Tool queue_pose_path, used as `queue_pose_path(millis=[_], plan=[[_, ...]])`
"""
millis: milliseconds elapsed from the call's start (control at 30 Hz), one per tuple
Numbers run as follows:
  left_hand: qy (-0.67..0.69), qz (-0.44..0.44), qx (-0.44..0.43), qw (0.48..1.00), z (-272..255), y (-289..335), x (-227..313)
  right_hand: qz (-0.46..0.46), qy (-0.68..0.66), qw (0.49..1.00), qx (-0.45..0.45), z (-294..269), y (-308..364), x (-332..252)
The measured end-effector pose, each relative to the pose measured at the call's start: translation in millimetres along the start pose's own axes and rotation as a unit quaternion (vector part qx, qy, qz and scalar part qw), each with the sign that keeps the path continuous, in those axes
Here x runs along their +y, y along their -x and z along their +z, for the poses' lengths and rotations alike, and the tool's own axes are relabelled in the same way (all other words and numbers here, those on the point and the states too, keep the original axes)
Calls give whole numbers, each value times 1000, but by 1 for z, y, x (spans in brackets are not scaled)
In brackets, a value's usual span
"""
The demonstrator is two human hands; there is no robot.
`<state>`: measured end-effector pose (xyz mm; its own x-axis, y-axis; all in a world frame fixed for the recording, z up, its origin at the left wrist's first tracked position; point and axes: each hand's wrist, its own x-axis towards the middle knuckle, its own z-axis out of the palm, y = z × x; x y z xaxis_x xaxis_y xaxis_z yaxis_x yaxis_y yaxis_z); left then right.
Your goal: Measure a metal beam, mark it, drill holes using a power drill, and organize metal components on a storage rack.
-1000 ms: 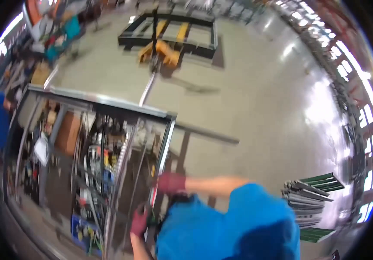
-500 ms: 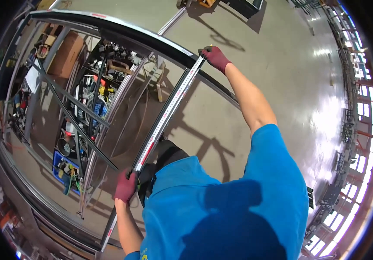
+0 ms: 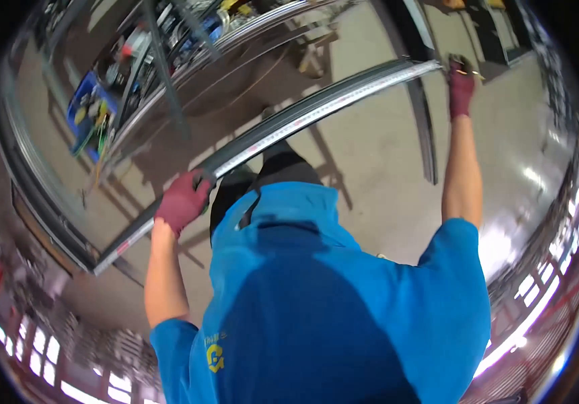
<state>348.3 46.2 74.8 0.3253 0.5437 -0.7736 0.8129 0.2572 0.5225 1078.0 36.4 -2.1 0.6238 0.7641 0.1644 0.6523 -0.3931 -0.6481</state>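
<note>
White graduated measuring strip runs along the dark metal bar from my maroon-gloved left hand toward my maroon-gloved right hand. Both curled; can't tell what either grips. I'd want the strip flat, parallel to the bar's edge.

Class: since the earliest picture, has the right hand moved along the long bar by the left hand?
Yes. Against the long bar, the right hand has moved away from the left hand, to just beyond the bar's right-hand end.
</note>
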Motion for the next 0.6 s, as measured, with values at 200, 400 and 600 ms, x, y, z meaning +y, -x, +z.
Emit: queue_pose_path(millis=[200, 400, 600], plan=[[29, -82, -12, 996, -28, 46, -64, -44, -250, 957, -142, 22, 89, -180], [-120, -122, 65, 983, -32, 76, -118, -69, -312, 887, -334, 76, 212, -318], [-184, -118, 112, 969, -27, 97, -133, -362, -238, 859, -272, 162, 312, -360]])
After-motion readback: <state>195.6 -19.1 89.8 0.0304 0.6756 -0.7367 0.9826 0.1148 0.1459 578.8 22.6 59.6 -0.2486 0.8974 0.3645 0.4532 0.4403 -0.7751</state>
